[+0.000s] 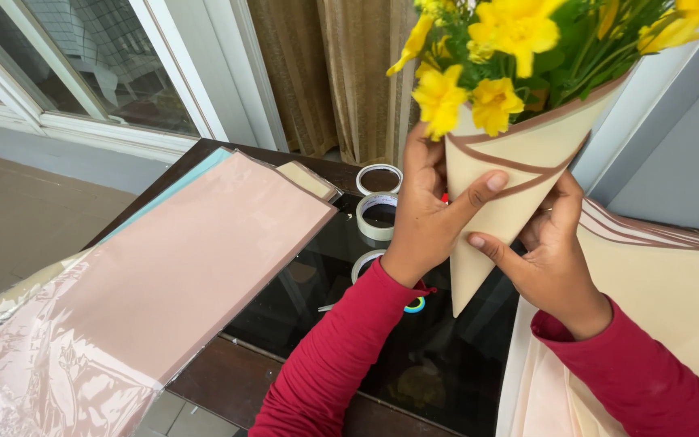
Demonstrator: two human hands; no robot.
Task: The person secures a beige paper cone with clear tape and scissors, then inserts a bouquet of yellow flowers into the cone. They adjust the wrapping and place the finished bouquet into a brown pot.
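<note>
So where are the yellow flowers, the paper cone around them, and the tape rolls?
yellow flowers [440, 97], head view, on a front bloom at the left.
paper cone [519, 174], head view, on its cream front face below the brown stripes.
tape rolls [379, 217], head view, on the near wall of the middle roll.

A wide pack of pink paper sheets in clear plastic [163, 283] fills the lower left of the frame, lying over a pale blue sheet [173, 188] and a beige one [307, 178]. Two rolls of white tape [379, 212] sit at the centre on the dark glass tabletop [414, 364]. Beige curtains [341, 73] hang at top centre, with a white-framed window [82, 73] at upper left.
</note>
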